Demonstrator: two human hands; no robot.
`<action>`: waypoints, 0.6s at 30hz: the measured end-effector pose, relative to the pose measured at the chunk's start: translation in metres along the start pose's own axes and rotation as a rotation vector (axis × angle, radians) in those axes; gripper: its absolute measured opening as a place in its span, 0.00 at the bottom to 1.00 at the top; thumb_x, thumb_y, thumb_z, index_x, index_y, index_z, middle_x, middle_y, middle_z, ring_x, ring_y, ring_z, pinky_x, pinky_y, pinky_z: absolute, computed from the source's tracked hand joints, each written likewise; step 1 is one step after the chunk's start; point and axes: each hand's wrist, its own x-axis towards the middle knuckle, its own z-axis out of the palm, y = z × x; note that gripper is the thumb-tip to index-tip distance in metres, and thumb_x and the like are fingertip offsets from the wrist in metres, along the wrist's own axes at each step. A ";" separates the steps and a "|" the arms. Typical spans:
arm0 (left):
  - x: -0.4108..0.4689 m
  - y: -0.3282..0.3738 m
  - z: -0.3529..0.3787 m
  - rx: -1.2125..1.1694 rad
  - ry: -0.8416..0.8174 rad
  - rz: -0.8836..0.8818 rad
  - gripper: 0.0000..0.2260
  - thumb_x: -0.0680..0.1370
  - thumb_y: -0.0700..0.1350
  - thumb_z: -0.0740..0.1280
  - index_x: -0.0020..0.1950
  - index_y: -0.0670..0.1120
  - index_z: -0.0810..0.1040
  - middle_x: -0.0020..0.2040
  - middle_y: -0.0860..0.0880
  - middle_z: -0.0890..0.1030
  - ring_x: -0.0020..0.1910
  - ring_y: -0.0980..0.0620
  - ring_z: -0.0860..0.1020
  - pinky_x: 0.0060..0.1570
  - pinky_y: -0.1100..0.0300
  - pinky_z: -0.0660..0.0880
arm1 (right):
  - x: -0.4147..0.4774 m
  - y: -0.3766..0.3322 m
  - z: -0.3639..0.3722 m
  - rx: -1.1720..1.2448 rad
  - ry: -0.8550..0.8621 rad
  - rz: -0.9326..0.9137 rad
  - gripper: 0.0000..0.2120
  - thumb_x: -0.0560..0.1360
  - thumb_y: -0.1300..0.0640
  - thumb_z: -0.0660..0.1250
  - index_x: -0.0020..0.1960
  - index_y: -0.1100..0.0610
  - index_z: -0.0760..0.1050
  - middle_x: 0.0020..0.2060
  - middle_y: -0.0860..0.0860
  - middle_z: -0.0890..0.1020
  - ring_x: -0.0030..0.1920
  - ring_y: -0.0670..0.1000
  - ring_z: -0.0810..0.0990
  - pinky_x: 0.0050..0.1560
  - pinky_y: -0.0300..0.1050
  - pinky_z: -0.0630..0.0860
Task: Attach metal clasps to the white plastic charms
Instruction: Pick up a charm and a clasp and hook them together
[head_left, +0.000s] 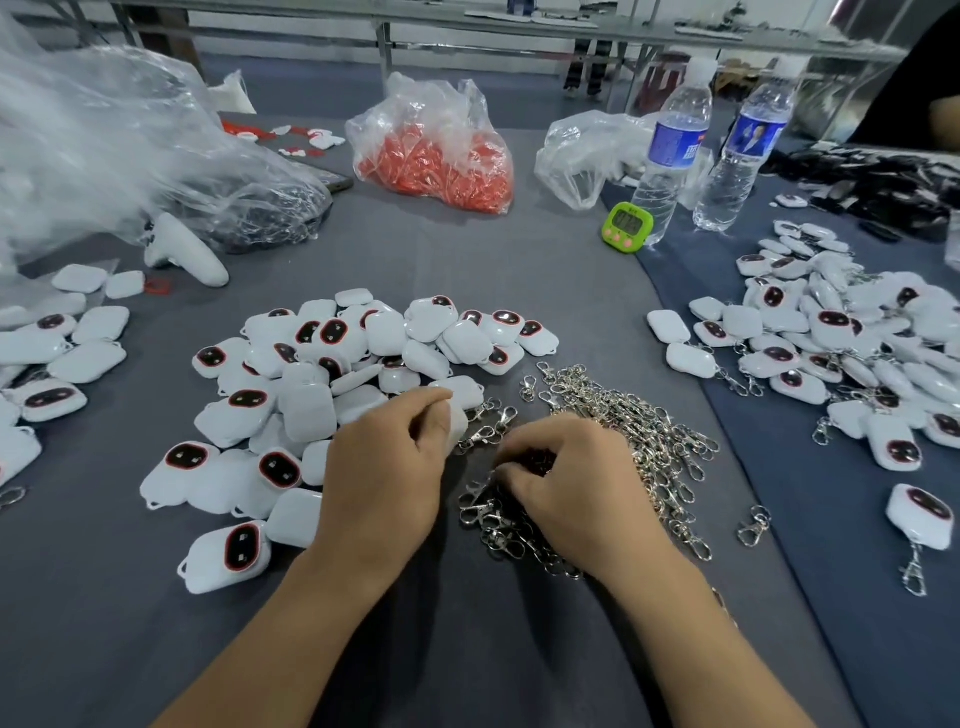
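- Left hand grips a white charm beside the charm heap
- Right hand curls its fingers round clasps in the metal clasp pile on the grey table
- Charms with clasps lie far right

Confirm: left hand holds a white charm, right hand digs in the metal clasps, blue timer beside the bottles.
The head view shows a green timer, not blue. The left hand grips the white charm, right hand digs in metal clasps, as stated.

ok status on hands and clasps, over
Left hand gripping white charm. Right hand pinching into clasp pile. Pile tangled, nothing else in the way.
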 end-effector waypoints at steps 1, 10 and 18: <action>0.002 -0.001 0.000 -0.048 0.011 -0.040 0.08 0.81 0.48 0.67 0.55 0.53 0.86 0.40 0.65 0.81 0.43 0.70 0.76 0.44 0.78 0.67 | -0.001 0.000 0.002 0.050 0.016 0.013 0.06 0.71 0.59 0.76 0.42 0.47 0.86 0.37 0.38 0.84 0.45 0.35 0.80 0.44 0.22 0.70; -0.001 0.016 -0.003 -0.736 -0.152 -0.216 0.10 0.71 0.41 0.78 0.46 0.56 0.88 0.40 0.51 0.87 0.40 0.54 0.86 0.40 0.65 0.80 | -0.004 -0.016 0.006 0.573 -0.004 0.050 0.12 0.71 0.53 0.72 0.55 0.45 0.82 0.41 0.48 0.87 0.41 0.49 0.86 0.45 0.54 0.84; -0.011 0.010 -0.019 0.218 -0.417 0.119 0.14 0.68 0.61 0.76 0.52 0.63 0.85 0.50 0.66 0.80 0.54 0.65 0.74 0.53 0.62 0.71 | 0.003 -0.005 -0.003 0.635 0.180 0.176 0.09 0.75 0.65 0.70 0.45 0.50 0.79 0.28 0.47 0.80 0.29 0.52 0.78 0.33 0.50 0.74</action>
